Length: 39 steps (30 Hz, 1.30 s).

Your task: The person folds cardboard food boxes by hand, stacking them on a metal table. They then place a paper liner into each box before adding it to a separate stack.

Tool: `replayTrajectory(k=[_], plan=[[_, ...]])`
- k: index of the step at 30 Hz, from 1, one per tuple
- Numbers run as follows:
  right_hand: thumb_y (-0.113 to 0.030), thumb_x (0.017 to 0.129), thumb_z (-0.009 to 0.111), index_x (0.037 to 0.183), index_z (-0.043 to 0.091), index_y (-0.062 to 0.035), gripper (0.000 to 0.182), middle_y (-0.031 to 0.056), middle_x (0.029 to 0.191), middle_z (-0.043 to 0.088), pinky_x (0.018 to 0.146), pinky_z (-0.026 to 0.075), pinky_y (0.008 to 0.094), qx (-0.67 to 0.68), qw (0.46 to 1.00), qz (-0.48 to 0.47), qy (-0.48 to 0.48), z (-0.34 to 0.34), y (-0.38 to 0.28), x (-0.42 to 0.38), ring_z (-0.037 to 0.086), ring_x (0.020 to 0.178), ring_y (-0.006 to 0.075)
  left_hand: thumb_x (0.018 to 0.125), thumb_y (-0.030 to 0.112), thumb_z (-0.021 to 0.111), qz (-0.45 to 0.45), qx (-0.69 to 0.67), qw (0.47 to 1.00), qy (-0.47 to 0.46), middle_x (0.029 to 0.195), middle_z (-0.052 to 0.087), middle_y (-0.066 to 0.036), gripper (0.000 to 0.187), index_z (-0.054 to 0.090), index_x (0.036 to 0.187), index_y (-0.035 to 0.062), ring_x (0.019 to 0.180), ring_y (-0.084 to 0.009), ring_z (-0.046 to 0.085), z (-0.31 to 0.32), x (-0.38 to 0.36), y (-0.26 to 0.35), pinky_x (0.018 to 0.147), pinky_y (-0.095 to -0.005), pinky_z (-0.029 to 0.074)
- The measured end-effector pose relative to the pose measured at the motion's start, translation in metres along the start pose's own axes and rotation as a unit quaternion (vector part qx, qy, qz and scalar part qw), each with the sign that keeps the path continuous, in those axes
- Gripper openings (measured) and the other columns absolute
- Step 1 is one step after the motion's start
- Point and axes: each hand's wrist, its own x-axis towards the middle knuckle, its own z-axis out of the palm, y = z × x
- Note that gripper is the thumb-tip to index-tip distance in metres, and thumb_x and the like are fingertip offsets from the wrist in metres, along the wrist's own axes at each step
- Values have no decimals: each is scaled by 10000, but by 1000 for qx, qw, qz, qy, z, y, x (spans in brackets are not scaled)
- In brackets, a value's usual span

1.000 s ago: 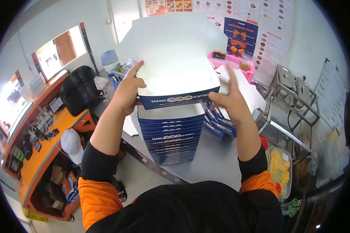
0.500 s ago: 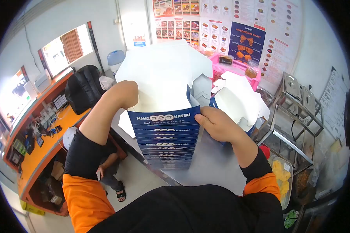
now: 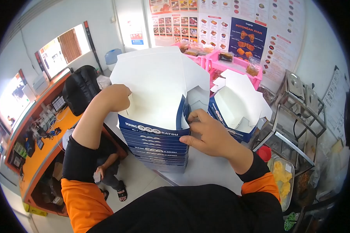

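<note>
A tall stack of nested blue-and-white cardboard food boxes (image 3: 156, 149) stands in front of me. The top food box (image 3: 151, 129) is unfolded, with a white inside and its lid raised at the back. My left hand (image 3: 114, 98) is closed at the left wall of this top box, its fingertips partly hidden. At the front right corner, my right hand (image 3: 208, 134) grips the box, with the thumb on the front panel and the fingers along the side. A second opened food box (image 3: 235, 106) stands to the right of the stack.
Pink baskets (image 3: 221, 64) with packed items stand at the back below wall posters. A metal rack (image 3: 287, 128) and a tub of yellow food (image 3: 282, 180) are on the right. Left are an orange counter (image 3: 35, 171), a black backpack (image 3: 81, 89) and a seated person holding a phone (image 3: 97, 176).
The stack has shifted slightly left and its top box tilts. My right hand has moved left and lower, its fingers now spread around the corner. The left hand has shifted a little left.
</note>
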Motion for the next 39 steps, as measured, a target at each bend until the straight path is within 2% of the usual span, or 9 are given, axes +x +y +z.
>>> replayTrajectory(k=[4,6,8,12,18,31,34,37,39], plan=[[-480,746,634,874,603,-9,489,136,1051,497,833,407,389,37,984,-92,151,4,13,15,501,979,328,677,158,599,38,-69,966,244,1082,588,-183,477,578,1137,29,971,-296,568,3,-22,13,875,-336,428],[-478,731,649,840,589,-33,462,154,1048,514,929,339,428,48,963,-152,216,3,18,29,431,1092,382,677,184,606,33,-143,968,202,1091,582,-183,464,592,1113,25,973,-275,565,1,-13,-1,869,-328,426],[-447,730,657,793,571,-38,423,161,979,524,926,341,427,84,978,-149,120,7,30,37,441,1070,377,695,219,603,86,-226,959,149,1161,561,-163,411,623,1066,42,1044,-255,549,7,-4,-25,874,-306,426],[-347,749,643,695,507,-39,341,162,857,515,933,337,429,135,981,-86,109,21,53,34,468,1015,368,668,160,523,261,-551,781,132,1204,542,-151,384,643,993,-5,1146,-274,458,70,-5,-45,983,-350,305],[-260,739,618,676,464,-41,275,145,821,480,965,322,412,209,966,-15,154,34,45,27,482,987,335,693,254,450,234,-608,726,219,992,541,-111,334,599,829,-13,997,-234,473,105,-21,-27,919,-308,292],[-246,731,564,760,453,-53,225,131,899,463,1005,268,405,209,974,-5,86,36,42,17,432,1080,338,670,241,422,212,-645,685,263,1007,545,-137,315,570,759,-22,991,-236,468,126,-26,-19,909,-314,296],[-323,780,560,965,489,-38,347,155,1084,464,1020,240,394,241,955,-7,175,49,36,11,377,1167,329,770,327,428,214,-688,636,276,1188,490,-167,434,566,963,-36,1140,-259,426,143,-23,-16,979,-343,266],[-411,817,541,1200,402,-21,565,177,1274,376,1038,206,376,322,908,-24,268,83,27,0,311,1242,301,797,494,433,176,-826,433,315,1365,342,-179,654,438,1224,-1,1272,-305,315,148,-28,26,1020,-377,268],[-451,831,526,1286,341,-16,657,186,1343,321,1049,179,368,332,899,-23,284,92,29,-4,275,1272,283,809,541,445,276,-759,499,314,1422,229,-206,757,301,1330,11,1311,-323,233,162,-24,20,1055,-401,197]])
